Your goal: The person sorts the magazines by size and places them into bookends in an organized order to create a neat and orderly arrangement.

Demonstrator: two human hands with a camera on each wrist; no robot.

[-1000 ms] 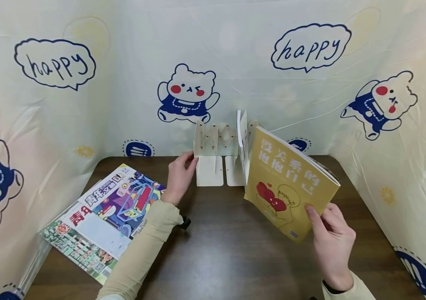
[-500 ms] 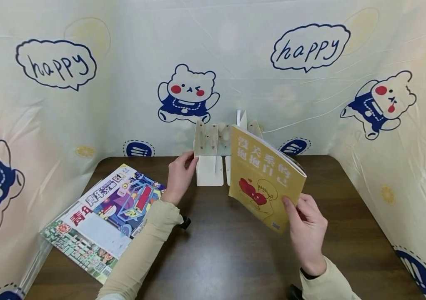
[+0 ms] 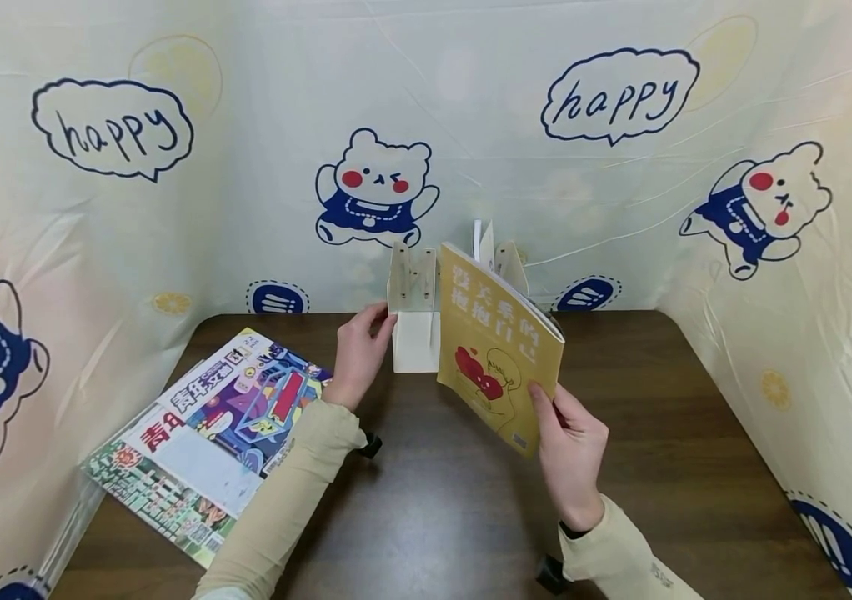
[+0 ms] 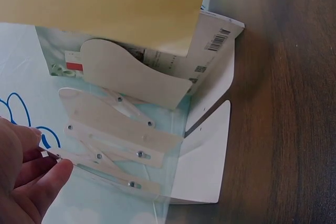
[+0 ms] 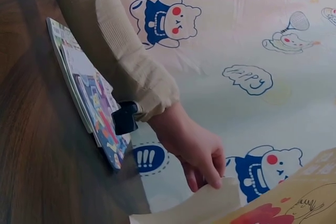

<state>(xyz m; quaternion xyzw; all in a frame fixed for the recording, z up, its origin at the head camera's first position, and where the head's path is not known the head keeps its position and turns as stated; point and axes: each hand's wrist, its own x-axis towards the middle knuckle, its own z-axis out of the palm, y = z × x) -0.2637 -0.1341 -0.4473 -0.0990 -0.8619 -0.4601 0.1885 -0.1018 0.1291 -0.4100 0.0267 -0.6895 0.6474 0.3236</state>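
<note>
My right hand (image 3: 574,450) holds a yellow paperback book (image 3: 489,321) upright by its lower right edge, thumb on the cover with the red heart. The book hangs in front of a white folding bookend rack (image 3: 413,342) and hides the rack's right part. My left hand (image 3: 362,350) pinches the left end panel of the rack between thumb and fingertips. In the left wrist view, the rack's curved dividers (image 4: 121,119) show, linked by riveted cross bars. A book with a barcode (image 4: 212,43) stands in the slot farthest from that hand, partly behind the yellow book.
A small pile of colourful magazines (image 3: 223,425) lies on the left of the dark wood table (image 3: 426,517), beside my left forearm. A pale patterned cloth (image 3: 508,100) with bears encloses the table at the back and both sides.
My right hand has carried the yellow book leftward, from the right of the rack to in front of its middle. The left hand has stayed at the rack's left end.
</note>
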